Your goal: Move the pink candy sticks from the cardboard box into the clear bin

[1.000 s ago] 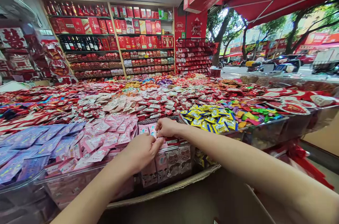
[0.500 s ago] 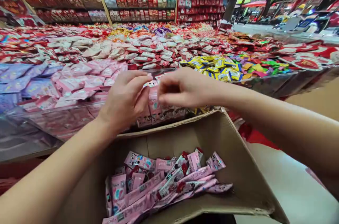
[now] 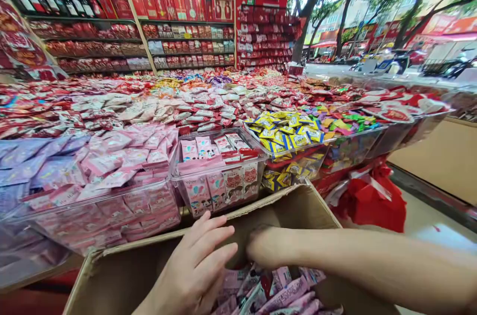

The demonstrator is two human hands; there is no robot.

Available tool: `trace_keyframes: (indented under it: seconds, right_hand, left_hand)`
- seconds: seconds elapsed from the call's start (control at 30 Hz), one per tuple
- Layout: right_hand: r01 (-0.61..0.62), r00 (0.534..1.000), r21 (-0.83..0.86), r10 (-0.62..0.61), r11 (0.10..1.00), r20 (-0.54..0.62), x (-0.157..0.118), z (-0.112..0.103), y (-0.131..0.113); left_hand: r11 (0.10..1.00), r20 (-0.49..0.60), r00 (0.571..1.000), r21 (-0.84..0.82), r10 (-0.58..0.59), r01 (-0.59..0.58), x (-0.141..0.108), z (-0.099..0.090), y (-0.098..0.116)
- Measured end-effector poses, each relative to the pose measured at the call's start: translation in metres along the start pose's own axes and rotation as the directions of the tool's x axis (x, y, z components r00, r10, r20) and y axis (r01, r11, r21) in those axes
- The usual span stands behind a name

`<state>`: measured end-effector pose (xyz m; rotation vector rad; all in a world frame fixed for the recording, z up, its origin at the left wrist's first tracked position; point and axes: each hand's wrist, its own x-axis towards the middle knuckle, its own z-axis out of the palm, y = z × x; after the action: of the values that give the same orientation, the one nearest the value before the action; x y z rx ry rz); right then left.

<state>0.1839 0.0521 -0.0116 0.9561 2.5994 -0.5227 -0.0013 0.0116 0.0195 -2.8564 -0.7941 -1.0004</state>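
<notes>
My left hand hovers over the near side of a cardboard box, fingers spread, with nothing visible in it. Inside the box my right hand reaches down near its far wall; its fingers are hidden. Pink, red and white candy packets lie loose at the bottom, just below both hands. Beyond the box stands a clear plastic bin. Small upright packets fill it, some pink and some white with red.
Left of the bin are heaps of pink packets and lilac packets. To the right lie yellow-and-blue packets. A red plastic bag sits beyond the box's right side. Shelves of red boxes stand behind.
Both hands have come down from the clear bin to the box. My right hand has gone inside it, and my left has opened. The view has tilted up.
</notes>
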Motion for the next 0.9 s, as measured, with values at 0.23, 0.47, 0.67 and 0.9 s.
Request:
trace_keyframes:
  seconds: [0.23, 0.47, 0.67, 0.9]
  right_hand:
    - [0.239, 0.874, 0.365, -0.036, 0.900, -0.485, -0.056, -0.060, -0.004]
    - [0.278, 0.810, 0.666, 0.203, 0.693, -0.550, -0.056, -0.037, 0.003]
    - [0.303, 0.750, 0.636, 0.235, 0.709, -0.619, -0.060, -0.033, 0.001]
    - [0.397, 0.484, -0.313, -0.486, 0.863, -0.727, -0.078, -0.044, -0.013]
  left_hand:
    - [0.880, 0.073, 0.903, -0.205, -0.423, 0.428, 0.008, -0.016, 0.012]
    - [0.073, 0.456, 0.478, -0.662, -0.751, 0.746, 0.021, -0.028, 0.004]
    - [-0.069, 0.488, 0.452, -0.733, -0.747, 0.677, 0.022, -0.032, 0.000]
    - [-0.189, 0.536, 0.437, -0.761, -0.722, 0.621, 0.017, -0.034, -0.004]
